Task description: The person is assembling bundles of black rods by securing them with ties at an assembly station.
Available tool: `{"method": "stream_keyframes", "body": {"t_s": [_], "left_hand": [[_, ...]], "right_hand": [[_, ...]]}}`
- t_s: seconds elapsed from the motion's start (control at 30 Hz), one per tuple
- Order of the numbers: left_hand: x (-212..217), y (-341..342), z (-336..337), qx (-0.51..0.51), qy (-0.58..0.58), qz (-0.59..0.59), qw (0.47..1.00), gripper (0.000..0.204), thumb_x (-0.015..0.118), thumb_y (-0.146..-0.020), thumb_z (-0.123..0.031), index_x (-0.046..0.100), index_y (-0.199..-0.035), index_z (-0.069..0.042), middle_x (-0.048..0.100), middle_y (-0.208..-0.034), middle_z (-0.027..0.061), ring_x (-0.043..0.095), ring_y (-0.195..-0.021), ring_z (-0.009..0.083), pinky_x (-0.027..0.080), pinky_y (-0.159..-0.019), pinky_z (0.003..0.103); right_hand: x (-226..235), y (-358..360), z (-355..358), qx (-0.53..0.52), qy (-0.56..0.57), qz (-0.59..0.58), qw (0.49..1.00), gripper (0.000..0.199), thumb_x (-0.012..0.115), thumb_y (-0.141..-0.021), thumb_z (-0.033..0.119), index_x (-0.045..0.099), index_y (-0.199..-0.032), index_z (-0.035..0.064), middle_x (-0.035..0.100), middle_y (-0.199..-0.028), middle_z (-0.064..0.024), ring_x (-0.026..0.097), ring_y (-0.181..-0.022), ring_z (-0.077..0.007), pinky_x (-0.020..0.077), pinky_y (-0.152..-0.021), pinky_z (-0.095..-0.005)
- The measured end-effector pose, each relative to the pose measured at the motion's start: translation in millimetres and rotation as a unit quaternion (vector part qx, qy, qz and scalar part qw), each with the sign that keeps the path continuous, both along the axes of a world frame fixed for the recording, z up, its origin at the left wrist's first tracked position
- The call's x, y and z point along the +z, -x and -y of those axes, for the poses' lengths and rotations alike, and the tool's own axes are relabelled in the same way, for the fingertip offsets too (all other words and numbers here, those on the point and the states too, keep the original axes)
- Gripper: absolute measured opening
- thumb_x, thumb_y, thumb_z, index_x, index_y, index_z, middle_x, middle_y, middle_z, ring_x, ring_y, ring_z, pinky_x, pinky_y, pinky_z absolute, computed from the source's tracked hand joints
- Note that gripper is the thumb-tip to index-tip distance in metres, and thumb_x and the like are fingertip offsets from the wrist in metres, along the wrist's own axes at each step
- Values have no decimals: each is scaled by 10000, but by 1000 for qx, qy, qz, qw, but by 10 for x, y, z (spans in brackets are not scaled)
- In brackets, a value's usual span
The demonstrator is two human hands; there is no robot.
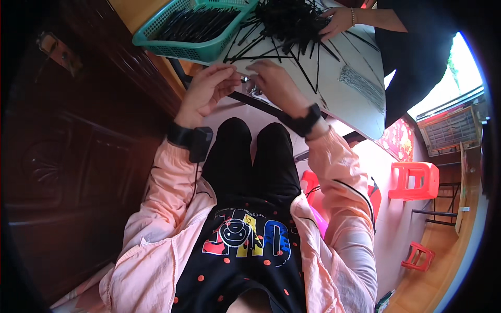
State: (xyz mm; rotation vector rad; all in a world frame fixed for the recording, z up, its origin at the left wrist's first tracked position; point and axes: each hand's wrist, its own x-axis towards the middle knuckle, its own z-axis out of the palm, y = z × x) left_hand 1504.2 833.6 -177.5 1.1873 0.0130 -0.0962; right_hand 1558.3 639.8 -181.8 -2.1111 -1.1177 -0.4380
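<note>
My left hand (206, 91) and my right hand (274, 83) meet at the near edge of a white table (360, 112), fingertips pinched together on a small metal part (250, 86) between them. Its exact shape is too small to tell. Just beyond my hands lies a heap of thin black sticks (289, 23) on the table. Both wrists wear black bands.
A teal plastic basket (190, 47) filled with black sticks stands at the table's left end. Another person's hand (336, 21) rests on the heap from the far side. A bundle of thin grey wires (360, 86) lies on the right. Dark wooden furniture (78, 130) stands left; red stools (417, 180) right.
</note>
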Motion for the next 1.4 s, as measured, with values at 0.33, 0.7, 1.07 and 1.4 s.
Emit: {"method": "stream_keyframes", "body": {"t_s": [0.33,0.7,1.07,1.4], "left_hand": [[-375,258,-130,9,65,-58,996,142,587,-884,-140,622,-990,-53,660,-868,36,630,-763,101,494,-676,208],[-546,183,-66,20,125,-100,987,193,555,-905,-179,599,-1045,-53,661,-910,63,636,-814,133,505,-704,239],[-426,53,157,51,179,-114,976,298,485,-935,-263,565,-1128,-50,648,-962,76,627,-876,183,494,-735,275],[-530,314,300,-71,284,-93,952,317,489,-938,-269,563,-1138,-36,619,-1047,67,591,-957,173,469,-817,290]], "right_hand": [[-85,-562,-233,-151,235,57,958,154,476,-801,44,596,-888,-1,564,-954,-172,612,-828,-354,505,-707,-418],[-80,-418,-122,-51,151,23,987,176,525,-794,52,595,-955,60,567,-984,-119,605,-822,-323,496,-689,-400],[-101,-43,-159,13,77,19,997,240,578,-797,72,574,-1037,59,566,-1006,-106,605,-826,-306,505,-689,-364],[-186,623,48,34,-76,75,994,217,566,-760,19,564,-978,18,559,-1015,-121,629,-784,-264,517,-631,-316]]}}
